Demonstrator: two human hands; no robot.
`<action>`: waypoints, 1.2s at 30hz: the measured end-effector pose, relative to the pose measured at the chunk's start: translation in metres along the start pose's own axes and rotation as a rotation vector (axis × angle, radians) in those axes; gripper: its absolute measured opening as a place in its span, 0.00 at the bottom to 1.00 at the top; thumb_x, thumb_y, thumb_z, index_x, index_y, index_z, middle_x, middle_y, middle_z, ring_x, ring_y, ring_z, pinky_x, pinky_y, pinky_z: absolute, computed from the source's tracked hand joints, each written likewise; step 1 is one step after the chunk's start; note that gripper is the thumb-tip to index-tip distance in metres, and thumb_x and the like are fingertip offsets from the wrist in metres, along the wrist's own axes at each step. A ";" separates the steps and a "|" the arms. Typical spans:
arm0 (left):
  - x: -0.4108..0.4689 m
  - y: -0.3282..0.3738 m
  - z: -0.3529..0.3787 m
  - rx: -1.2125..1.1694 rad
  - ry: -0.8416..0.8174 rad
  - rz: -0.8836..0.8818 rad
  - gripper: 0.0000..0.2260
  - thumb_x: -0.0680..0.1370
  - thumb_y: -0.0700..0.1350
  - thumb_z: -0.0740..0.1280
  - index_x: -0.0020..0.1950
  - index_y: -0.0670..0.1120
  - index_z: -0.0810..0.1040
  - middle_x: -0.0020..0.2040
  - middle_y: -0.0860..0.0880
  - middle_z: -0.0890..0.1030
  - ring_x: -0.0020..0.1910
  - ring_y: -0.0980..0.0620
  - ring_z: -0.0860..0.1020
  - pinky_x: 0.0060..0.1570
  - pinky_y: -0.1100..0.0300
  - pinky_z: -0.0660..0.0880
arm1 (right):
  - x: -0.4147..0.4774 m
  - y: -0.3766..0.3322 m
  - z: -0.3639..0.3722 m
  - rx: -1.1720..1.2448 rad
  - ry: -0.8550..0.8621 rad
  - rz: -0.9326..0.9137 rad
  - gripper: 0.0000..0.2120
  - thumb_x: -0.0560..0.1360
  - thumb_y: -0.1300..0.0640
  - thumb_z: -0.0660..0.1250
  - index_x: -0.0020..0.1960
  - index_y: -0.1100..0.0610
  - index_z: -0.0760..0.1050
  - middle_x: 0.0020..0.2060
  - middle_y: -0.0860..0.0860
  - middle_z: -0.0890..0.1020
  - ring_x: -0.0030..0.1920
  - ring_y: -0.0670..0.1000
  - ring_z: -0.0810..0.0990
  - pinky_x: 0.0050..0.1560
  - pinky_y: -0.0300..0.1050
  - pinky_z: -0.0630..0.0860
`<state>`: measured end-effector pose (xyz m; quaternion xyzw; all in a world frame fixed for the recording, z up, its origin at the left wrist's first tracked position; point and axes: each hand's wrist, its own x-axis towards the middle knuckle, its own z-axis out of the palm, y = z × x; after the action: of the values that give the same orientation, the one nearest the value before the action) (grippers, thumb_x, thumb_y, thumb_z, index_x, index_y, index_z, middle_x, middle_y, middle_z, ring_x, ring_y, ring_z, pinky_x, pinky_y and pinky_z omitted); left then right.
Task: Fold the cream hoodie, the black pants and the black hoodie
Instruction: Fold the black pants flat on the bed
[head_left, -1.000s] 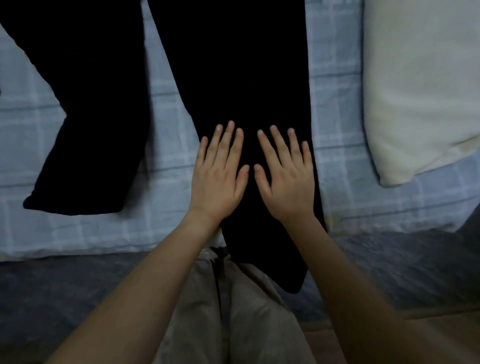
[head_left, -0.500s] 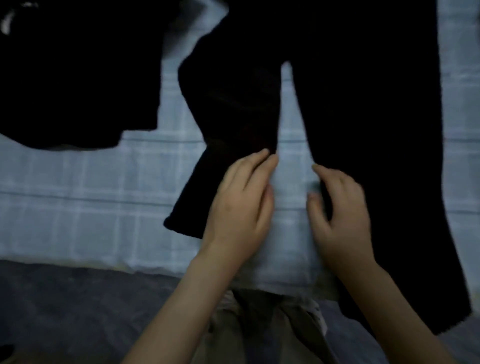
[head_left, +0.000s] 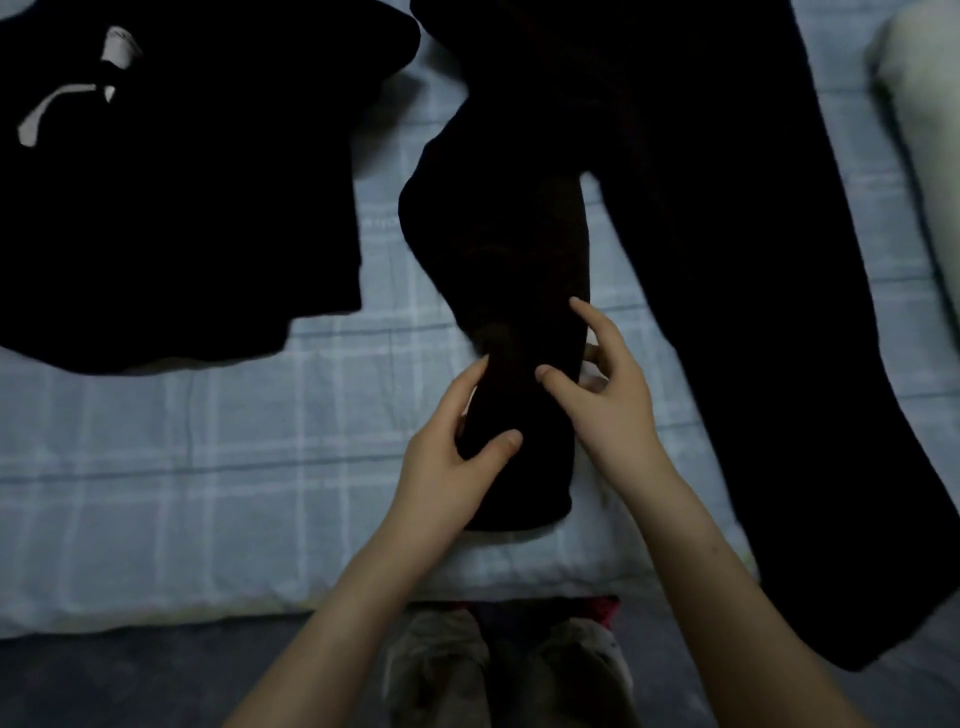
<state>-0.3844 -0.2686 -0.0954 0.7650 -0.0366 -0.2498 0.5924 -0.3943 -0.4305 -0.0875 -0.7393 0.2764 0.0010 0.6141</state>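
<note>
From the head camera, looking down: the black pants (head_left: 727, 260) lie spread on a bed covered with a pale blue checked sheet (head_left: 182, 467). One leg runs long down the right side and hangs past the bed's near edge; the other leg is bent and ends in the middle, just in front of the person.

The left hand (head_left: 447, 457) grips that middle leg near its cuff — thumb on top of the cloth, fingers wrapped round its left edge. The right hand (head_left: 602, 395) is on the same leg's right edge, fingers spread and curled, the forefinger and thumb resting on the fabric; whether it truly pinches the cloth I cannot tell.

The black hoodie (head_left: 171, 182) lies in a heap at the upper left, well apart from the hands, with white drawstrings showing. The cream hoodie (head_left: 919, 130) is only a pale strip at the far right edge, beside the long leg.

Below the bed's edge — the person's tan trousers (head_left: 447, 670) over a dark floor.
</note>
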 end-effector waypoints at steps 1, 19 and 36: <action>-0.008 0.000 0.001 -0.094 -0.029 -0.013 0.28 0.77 0.41 0.71 0.72 0.62 0.68 0.60 0.59 0.81 0.58 0.60 0.80 0.55 0.61 0.79 | -0.005 0.000 -0.005 0.047 -0.016 -0.015 0.28 0.77 0.65 0.69 0.72 0.45 0.70 0.60 0.48 0.81 0.54 0.46 0.84 0.50 0.42 0.83; 0.125 0.000 -0.029 -0.083 0.273 0.008 0.37 0.76 0.46 0.72 0.78 0.59 0.54 0.70 0.47 0.71 0.60 0.64 0.76 0.56 0.68 0.75 | 0.044 -0.015 -0.010 -0.485 0.054 -0.345 0.25 0.78 0.56 0.67 0.74 0.46 0.68 0.66 0.42 0.71 0.65 0.37 0.68 0.62 0.20 0.61; 0.153 0.043 -0.033 -0.181 -0.238 0.142 0.31 0.76 0.44 0.67 0.72 0.71 0.62 0.67 0.54 0.77 0.57 0.63 0.79 0.61 0.59 0.74 | 0.145 -0.070 0.011 -0.102 -0.090 -0.297 0.25 0.80 0.62 0.64 0.72 0.42 0.68 0.60 0.42 0.76 0.53 0.32 0.77 0.44 0.27 0.74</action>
<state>-0.2267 -0.3057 -0.1014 0.6689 -0.1379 -0.2983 0.6668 -0.2391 -0.4733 -0.0758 -0.8013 0.1357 -0.0427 0.5810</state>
